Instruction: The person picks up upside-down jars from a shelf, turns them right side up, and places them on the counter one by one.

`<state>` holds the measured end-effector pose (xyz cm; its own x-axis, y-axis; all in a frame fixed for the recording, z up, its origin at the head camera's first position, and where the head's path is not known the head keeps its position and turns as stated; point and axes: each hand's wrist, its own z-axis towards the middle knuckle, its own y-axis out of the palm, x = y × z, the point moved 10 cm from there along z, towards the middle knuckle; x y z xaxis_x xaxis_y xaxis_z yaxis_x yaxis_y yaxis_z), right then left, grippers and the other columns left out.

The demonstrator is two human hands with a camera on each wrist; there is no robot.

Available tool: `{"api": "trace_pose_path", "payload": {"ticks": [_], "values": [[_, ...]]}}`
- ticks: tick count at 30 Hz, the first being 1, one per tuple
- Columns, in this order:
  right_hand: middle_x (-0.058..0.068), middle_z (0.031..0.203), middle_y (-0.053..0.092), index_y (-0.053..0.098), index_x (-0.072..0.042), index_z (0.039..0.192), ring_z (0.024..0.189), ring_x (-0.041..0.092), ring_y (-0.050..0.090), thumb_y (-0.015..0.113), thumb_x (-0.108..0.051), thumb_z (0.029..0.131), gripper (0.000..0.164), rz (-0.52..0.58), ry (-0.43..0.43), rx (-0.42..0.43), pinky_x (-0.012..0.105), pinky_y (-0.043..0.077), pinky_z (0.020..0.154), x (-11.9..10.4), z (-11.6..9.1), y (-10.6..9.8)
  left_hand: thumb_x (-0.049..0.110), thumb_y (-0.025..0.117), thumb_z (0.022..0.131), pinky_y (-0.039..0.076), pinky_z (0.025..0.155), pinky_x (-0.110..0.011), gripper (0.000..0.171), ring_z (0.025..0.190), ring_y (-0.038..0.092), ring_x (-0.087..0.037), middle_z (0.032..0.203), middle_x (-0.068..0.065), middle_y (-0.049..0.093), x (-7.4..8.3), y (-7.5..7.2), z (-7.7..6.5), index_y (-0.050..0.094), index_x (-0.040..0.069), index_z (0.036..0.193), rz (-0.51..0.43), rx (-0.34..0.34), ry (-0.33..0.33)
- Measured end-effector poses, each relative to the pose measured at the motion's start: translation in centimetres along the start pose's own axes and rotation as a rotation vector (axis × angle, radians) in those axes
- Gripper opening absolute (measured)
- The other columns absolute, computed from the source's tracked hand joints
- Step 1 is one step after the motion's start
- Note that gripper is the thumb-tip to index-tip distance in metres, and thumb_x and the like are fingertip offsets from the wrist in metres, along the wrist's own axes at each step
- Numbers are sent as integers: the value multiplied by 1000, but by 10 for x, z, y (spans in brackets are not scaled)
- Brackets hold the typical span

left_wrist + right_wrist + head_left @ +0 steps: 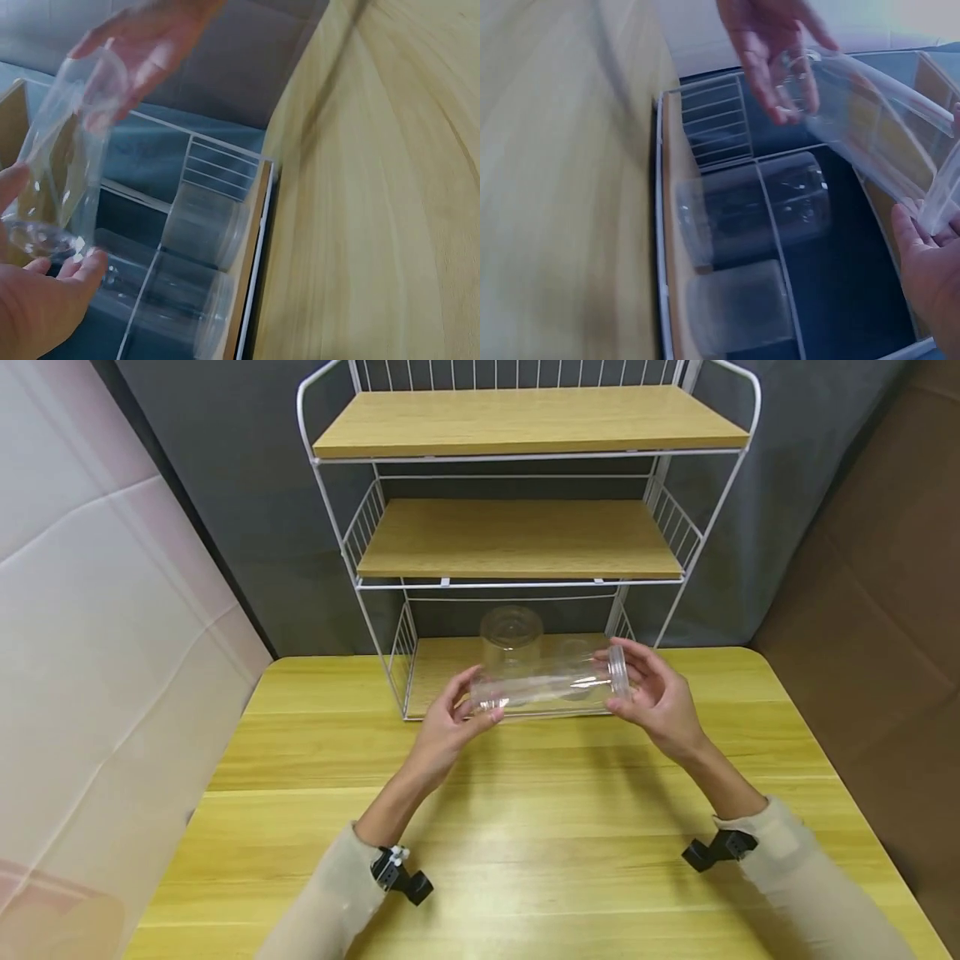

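Observation:
A clear cylindrical jar [540,691] lies nearly level between the two hands, in front of the bottom shelf, with a ridged clear band round its right end. My left hand [444,727] grips the base end, thumb in front and fingers behind. At the banded end, my right hand [662,703] holds the jar between thumb and fingers. Behind it on the bottom shelf stands a taller clear jar [512,635]. A shorter clear jar [742,307] sits beside that one, partly covered by the held jar in the head view.
A white wire rack with three wood shelves stands at the table's back; the top shelf [525,418] and middle shelf [517,539] overhang the jars. The wood table [510,860] extends in front. A pale sheet [97,635] walls the left side, a brown panel [862,610] the right.

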<state>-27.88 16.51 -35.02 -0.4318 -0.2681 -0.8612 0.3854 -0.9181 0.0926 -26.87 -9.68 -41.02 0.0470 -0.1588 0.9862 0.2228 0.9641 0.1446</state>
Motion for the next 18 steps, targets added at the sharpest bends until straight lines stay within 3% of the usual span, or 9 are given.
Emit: {"api": "trace_pose_path", "payload": {"ticks": [4,7,12,18], "values": [[24,140,63,44,13,151,130,22,63,63,29,78,77,-55,-27,-7,26,54,105,-14,7,-5,4,77,95,53,108,-32,77,143,53,-34,158,-16,48,-8,9,4,37,7,161,116,-72,-14],[21,140,63,46,12,150,126,22,63,65,28,77,77,-131,-22,-23,24,56,100,-20,10,-7,8,80,93,48,114,-36,78,143,53,-33,158,-16,49,-14,17,6,39,4,159,229,-118,-6],[5,137,62,49,10,149,118,21,60,70,26,76,77,-261,26,-34,21,58,93,-26,12,-9,14,85,91,45,118,-42,76,141,55,-33,154,-16,54,-20,34,9,46,2,155,413,-187,36],[11,139,58,49,10,150,117,19,61,75,22,77,78,-390,23,-75,18,57,94,-31,14,-7,20,86,92,46,117,-43,77,139,57,-35,150,-21,58,-29,56,15,46,-3,153,593,-241,100]]}}
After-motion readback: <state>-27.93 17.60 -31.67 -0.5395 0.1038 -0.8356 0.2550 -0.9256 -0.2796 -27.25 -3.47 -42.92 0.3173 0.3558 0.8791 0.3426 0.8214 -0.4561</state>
